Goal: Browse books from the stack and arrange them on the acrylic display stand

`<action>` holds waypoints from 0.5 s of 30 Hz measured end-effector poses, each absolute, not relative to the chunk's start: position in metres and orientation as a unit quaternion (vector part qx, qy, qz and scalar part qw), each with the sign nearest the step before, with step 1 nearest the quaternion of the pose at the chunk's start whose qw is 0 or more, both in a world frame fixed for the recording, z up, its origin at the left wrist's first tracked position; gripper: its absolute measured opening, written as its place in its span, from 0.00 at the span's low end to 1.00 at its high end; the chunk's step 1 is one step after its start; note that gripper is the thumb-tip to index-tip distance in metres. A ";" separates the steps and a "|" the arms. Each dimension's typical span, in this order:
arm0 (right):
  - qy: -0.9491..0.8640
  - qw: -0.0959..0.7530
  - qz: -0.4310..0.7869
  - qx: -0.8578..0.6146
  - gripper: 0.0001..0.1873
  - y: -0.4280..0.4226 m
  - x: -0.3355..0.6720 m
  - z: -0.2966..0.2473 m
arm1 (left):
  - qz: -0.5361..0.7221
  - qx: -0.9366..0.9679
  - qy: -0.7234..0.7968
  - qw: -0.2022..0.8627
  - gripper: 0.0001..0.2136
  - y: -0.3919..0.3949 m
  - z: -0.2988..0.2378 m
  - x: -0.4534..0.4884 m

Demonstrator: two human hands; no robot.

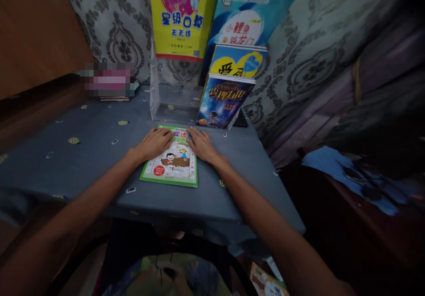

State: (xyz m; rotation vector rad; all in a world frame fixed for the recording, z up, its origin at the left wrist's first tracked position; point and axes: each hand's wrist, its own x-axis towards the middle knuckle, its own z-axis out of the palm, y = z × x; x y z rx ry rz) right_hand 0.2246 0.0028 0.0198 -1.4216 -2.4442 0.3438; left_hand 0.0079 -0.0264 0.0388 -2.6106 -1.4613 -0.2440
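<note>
A children's book point(175, 172) with a green-edged cover and cartoon figures lies closed on the cloth-covered table. My left hand point(154, 144) rests flat on its upper left part, fingers stretched over the cover. On the upper right side lies my right hand point(201, 144), its fingers also extended and touching the cover. Between them part of the coloured title shows; the rest is under the fingers. Just behind the book stands a clear plastic display rack point(153, 90).
The rack holds a yellow workbook point(181, 44), a teal book point(245, 4), a blue-and-yellow book point(237, 61) and a dark blue book point(224, 101). A small pile point(114, 98) lies at the back left, partly blurred. The patterned tablecloth point(96, 163) hangs over the front edge.
</note>
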 end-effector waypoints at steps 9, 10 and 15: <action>-0.853 0.151 0.097 -0.490 0.27 0.003 0.225 0.018 | -0.044 -0.932 -0.357 0.046 0.23 -0.115 0.034 0.052; -0.854 0.154 0.095 -0.488 0.27 0.004 0.225 0.016 | -0.049 -0.935 -0.349 0.044 0.24 -0.125 0.032 0.055; -0.857 0.174 0.080 -0.478 0.26 0.006 0.224 0.013 | -0.083 -0.940 -0.331 0.016 0.23 -0.152 0.022 0.059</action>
